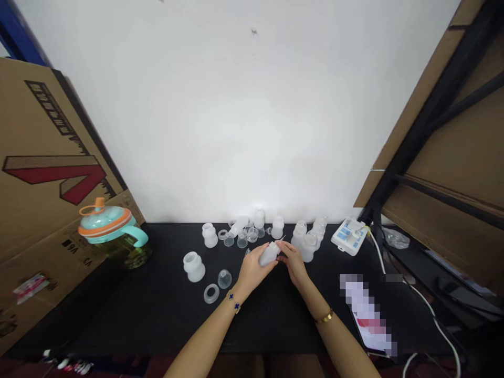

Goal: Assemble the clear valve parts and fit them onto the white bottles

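My left hand (pixel 252 268) is wrapped round a small frosted white plastic bottle (pixel 269 254), tilted with its neck toward the right. At that neck, the fingers of my right hand (pixel 292 257) are pinched together. A thin, pale piece sticks up by those fingertips, too small to name. Left of my hands stand an open frosted bottle (pixel 194 268) and another behind it (pixel 210 236). A clear dome cap (pixel 224 279) and a translucent ring (pixel 211 293) lie near my left wrist. Capped bottles (pixel 309 248) stand together just beyond my right hand.
Several clear caps and rings (pixel 242 240) lie along the wall, with a bottle on its side (pixel 238 227). A large teal-lidded jug (pixel 114 231) stands left by a cardboard box (pixel 47 210). At right are a white power strip (pixel 349 236), a phone (pixel 368 315) and cables (pixel 427 310).
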Demonstrator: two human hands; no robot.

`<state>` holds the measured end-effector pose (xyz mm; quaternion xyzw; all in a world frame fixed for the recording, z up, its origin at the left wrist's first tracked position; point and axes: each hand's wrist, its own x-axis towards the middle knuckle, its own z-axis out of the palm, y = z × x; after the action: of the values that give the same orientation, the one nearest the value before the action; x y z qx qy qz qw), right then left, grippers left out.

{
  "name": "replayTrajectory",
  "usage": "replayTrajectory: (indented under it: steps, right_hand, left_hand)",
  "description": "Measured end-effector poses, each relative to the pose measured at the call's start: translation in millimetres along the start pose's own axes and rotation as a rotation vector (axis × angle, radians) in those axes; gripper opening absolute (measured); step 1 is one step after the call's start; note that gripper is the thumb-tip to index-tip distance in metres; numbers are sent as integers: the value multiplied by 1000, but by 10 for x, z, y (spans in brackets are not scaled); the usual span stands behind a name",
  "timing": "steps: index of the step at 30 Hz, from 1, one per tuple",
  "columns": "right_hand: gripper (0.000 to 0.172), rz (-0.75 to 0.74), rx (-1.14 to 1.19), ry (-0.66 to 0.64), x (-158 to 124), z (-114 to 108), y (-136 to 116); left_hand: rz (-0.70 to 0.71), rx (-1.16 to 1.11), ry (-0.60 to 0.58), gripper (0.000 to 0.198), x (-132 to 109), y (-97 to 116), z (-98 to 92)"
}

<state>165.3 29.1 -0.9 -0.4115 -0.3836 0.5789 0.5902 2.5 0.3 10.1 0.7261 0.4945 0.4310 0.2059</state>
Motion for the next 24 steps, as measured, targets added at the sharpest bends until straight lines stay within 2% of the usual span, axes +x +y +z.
replayTrajectory:
  steps: [5,12,24]
  right_hand:
    - [40,4,-37,27,-6,3,-8]
    - [39,-13,-41,43,-17,32,-31]
    - [43,-40,-73,58,-33,56,-46]
  left_hand:
    - [5,6,0,53,-8,16,-7]
    - [81,59,35,56,-21,-46,22]
    - [71,103,-23,57,-22,-72,32]
